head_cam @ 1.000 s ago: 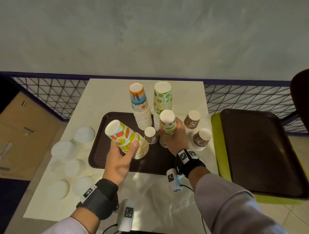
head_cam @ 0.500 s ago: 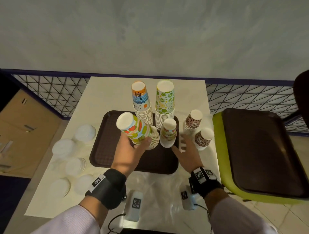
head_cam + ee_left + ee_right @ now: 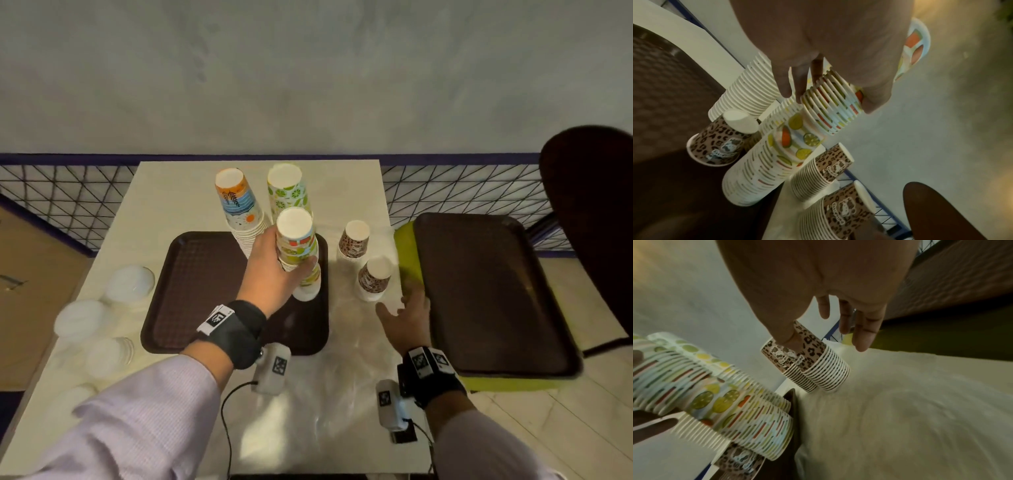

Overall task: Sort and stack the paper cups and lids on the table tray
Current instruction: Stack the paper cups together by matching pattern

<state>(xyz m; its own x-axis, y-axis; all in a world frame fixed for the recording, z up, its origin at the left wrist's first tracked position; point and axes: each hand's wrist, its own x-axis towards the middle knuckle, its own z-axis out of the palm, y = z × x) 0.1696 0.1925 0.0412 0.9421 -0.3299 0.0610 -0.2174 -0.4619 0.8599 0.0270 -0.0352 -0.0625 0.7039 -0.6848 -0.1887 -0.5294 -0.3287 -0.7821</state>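
My left hand (image 3: pixel 279 263) grips a short stack of fruit-print cups (image 3: pixel 295 240), upside down and nearly upright, directly over a taller fruit-print stack (image 3: pixel 308 286) on the brown tray (image 3: pixel 198 291). In the left wrist view the held stack (image 3: pixel 830 100) hangs just above that lower stack (image 3: pixel 772 162), and a single leopard cup (image 3: pixel 719 142) stands on the tray. My right hand (image 3: pixel 407 308) is open and holds nothing, on the table beside two leopard-print stacks (image 3: pixel 373 277) (image 3: pixel 354 240). Its fingers (image 3: pixel 863 334) hang spread above them.
Two tall stacks, orange-blue (image 3: pixel 236 205) and lime-print (image 3: pixel 287 192), stand at the tray's far edge. White lids (image 3: pixel 130 284) (image 3: pixel 80 317) (image 3: pixel 109 353) lie left of the tray. A second brown tray (image 3: pixel 496 291) rests on a green seat at the right.
My left hand carried its tilted cup stack to the right and turned it upright over the fruit-print stack. My right hand let go of that stack and moved right to the leopard cups.
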